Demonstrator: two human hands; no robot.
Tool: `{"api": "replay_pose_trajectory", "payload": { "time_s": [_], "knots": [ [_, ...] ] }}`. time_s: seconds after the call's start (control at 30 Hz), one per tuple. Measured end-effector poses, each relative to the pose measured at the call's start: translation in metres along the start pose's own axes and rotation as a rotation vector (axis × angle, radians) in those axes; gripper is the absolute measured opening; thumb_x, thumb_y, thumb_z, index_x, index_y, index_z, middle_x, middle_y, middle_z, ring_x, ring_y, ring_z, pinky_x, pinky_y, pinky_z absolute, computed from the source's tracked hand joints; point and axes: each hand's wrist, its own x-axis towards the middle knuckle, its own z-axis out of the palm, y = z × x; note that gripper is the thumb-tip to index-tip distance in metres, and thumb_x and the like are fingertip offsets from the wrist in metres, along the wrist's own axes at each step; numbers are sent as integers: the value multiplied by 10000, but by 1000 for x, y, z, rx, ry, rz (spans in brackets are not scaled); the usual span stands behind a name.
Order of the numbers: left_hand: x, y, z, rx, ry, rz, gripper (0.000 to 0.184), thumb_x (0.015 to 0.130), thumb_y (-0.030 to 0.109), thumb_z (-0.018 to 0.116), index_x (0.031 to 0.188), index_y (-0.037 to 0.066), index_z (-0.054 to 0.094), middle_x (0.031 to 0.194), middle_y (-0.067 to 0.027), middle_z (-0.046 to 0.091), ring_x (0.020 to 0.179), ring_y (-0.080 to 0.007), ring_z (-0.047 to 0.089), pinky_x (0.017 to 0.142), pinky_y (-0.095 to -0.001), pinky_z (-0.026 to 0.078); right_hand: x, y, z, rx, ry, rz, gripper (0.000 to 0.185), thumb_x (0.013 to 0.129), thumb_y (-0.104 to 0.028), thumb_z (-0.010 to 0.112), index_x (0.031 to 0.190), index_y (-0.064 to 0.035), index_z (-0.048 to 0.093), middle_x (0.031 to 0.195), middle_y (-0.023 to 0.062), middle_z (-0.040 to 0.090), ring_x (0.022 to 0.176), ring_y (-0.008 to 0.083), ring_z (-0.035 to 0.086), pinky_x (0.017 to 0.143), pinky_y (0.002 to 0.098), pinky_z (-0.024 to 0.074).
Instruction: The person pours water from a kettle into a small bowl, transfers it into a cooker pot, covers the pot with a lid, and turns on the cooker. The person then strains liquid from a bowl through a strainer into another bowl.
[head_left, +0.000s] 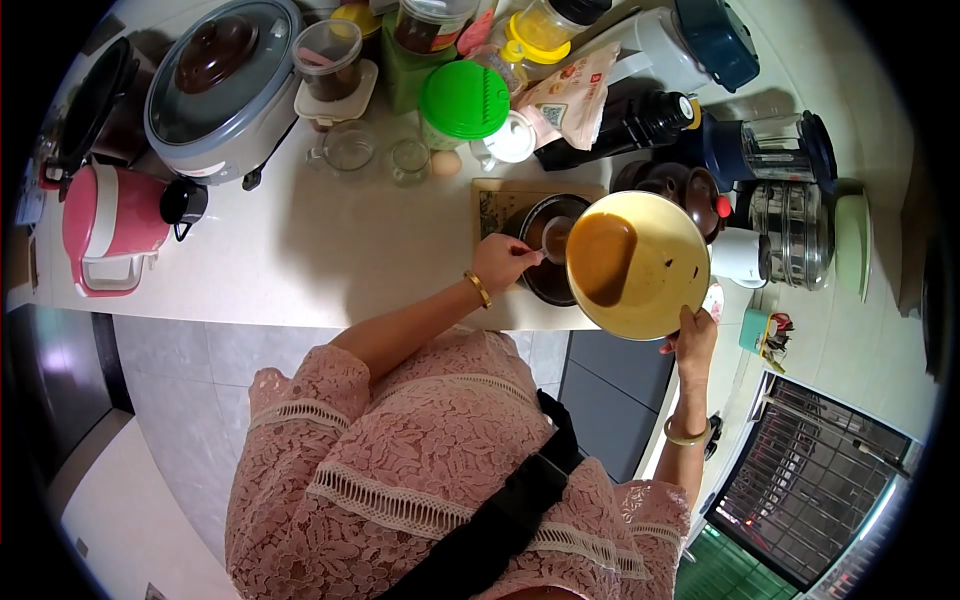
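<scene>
My right hand (694, 342) grips the near rim of a yellow bowl (672, 240), fingers closed around it. The bowl is tilted to the left, and brown liquid (604, 258) has pooled on that side. Just left of it stands a dark round pot (545, 285), partly hidden by the bowl and my arm. My left hand (508, 262) pinches the handle of a small round spoon-like utensil (556, 240) over the pot's opening; whether it is a ladle or a strainer I cannot tell. Under the pot lies a patterned brown board (492, 212).
Behind the pot stand a green-lidded container (464, 100), a white lidded cup (508, 140), an egg (445, 163) and glass cups (349, 148). A black bottle (630, 125) lies at the back right. An electric cooker (225, 85) and pink jug (122, 225) occupy the left.
</scene>
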Motion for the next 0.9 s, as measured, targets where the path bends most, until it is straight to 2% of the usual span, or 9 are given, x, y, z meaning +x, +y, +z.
{"api": "replay_pose_trajectory", "payload": {
  "time_s": [0.3, 0.9],
  "knots": [
    [3, -9, 4, -63, -18, -26, 205, 694, 186, 658, 765, -6, 647, 674, -87, 630, 570, -112, 541, 560, -241, 435, 1, 2, -1, 24, -10, -8, 293, 841, -158, 378, 679, 74, 454, 481, 90, 475, 331, 125, 436, 308, 235, 392],
    [-1, 1, 1, -39, 0, -13, 215, 692, 207, 656, 758, 2, 650, 665, -99, 626, 561, -136, 551, 560, -248, 438, 0, -1, -3, -12, 15, -44, 287, 842, -142, 363, 660, 61, 452, 469, 75, 461, 326, 113, 418, 300, 231, 377]
  ]
}}
